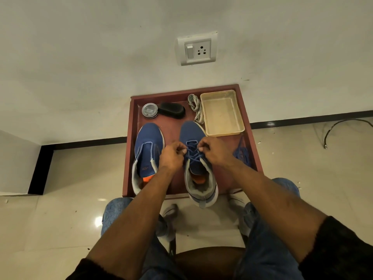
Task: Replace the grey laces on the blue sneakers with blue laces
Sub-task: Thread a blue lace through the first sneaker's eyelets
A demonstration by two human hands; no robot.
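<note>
Two blue sneakers stand side by side on a small reddish-brown table [133,150], toes pointing away from me. The left sneaker [148,146] has no lace in it. The right sneaker [192,134] carries a blue lace [192,153] criss-crossed over its tongue. My left hand [172,155] and my right hand [214,151] are both over that shoe, each pinching a strand of the blue lace. A second blue lace [242,153] lies bundled at the table's right edge. The grey laces [195,108] lie in a heap at the back.
A beige plastic tray [240,122] sits at the back right of the table. A round tin [149,111] and a black brush [171,110] lie at the back left. A white wall with a socket [196,49] rises behind. A cable [343,126] lies on the tiled floor, right.
</note>
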